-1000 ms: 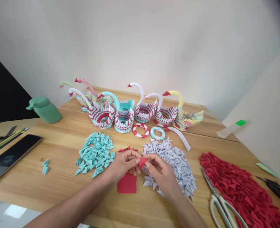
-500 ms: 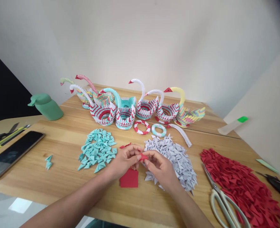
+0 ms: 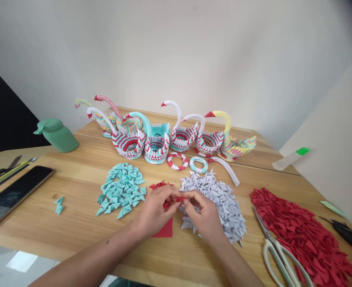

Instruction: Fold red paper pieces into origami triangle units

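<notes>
Between the fingertips of both hands is a small folded piece of red paper [image 3: 180, 199]. My left hand [image 3: 159, 207] pinches its left end, and my right hand [image 3: 202, 213] pinches the right end. Beneath my left hand a red paper sheet [image 3: 166, 230] lies partly covered. Just behind that hand sits a small heap of red folded pieces [image 3: 160, 185], partly hidden by the fingers. A pile of pale grey-white folded triangles [image 3: 223, 199] spreads beside and behind my right hand. Turquoise folded triangles [image 3: 123, 187] lie to the left.
Several paper swans [image 3: 158, 147] stand at the back, with two paper rings [image 3: 178, 161] and a white curved neck [image 3: 227, 169] before them. Right: a big red pile [image 3: 301, 235], scissors [image 3: 279, 251], a glue bottle [image 3: 291, 158]. Left: a phone [image 3: 20, 193], a green jug [image 3: 58, 135].
The fingers have closed further around the red paper piece, which shows as a narrower strip. My left hand has turned slightly, uncovering more of the red heap behind it.
</notes>
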`<state>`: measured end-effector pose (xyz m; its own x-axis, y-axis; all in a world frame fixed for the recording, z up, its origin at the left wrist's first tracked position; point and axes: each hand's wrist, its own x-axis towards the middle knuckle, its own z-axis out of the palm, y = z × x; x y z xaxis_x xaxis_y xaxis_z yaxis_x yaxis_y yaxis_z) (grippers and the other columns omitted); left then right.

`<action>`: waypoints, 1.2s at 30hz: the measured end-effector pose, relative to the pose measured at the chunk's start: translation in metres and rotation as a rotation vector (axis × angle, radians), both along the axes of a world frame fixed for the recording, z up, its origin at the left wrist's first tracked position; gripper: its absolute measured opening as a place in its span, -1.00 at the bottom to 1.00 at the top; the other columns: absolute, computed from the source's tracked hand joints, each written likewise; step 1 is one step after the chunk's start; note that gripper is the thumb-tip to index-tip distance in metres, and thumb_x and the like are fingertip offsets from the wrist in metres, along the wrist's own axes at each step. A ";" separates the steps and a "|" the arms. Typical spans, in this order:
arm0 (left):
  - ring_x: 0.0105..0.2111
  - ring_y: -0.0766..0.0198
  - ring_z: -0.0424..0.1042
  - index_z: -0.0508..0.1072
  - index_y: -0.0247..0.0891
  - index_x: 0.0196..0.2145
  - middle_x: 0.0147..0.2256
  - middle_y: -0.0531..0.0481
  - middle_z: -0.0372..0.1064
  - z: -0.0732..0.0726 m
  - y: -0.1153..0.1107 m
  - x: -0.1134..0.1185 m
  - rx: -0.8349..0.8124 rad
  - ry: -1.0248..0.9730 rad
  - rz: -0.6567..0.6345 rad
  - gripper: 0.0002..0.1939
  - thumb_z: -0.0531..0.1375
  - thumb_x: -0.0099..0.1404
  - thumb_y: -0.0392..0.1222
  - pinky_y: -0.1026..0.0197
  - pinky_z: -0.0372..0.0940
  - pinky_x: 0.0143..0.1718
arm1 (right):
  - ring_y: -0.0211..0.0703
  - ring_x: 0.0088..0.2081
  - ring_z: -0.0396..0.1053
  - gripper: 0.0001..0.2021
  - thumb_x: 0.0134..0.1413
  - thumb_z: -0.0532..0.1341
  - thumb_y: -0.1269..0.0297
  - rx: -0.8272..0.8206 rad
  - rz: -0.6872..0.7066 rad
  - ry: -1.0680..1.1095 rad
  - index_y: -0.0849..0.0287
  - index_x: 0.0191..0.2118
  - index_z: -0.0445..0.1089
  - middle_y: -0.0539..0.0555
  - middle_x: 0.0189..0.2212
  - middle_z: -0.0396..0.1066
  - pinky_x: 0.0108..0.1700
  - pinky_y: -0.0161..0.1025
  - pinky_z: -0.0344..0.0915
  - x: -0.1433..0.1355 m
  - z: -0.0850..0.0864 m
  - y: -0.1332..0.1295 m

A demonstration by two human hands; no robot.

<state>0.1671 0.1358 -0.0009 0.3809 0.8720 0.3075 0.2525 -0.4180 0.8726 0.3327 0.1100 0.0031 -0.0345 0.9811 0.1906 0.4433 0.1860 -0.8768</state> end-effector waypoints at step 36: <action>-0.27 0.26 0.49 0.44 -0.25 -0.23 -0.27 -0.03 0.52 -0.008 0.001 0.000 0.123 0.080 0.017 -0.74 0.09 0.18 -0.48 0.26 0.33 -0.21 | -0.20 -0.33 0.40 -0.84 0.16 0.12 0.40 0.148 0.044 -0.021 0.12 -0.22 0.43 0.02 -0.34 0.44 -0.26 -0.32 0.32 0.000 -0.001 -0.003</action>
<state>0.1668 0.1364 -0.0085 0.3939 0.8362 0.3816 0.3271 -0.5155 0.7920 0.3327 0.1072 0.0023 -0.0827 0.9398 0.3316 0.4495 0.3321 -0.8293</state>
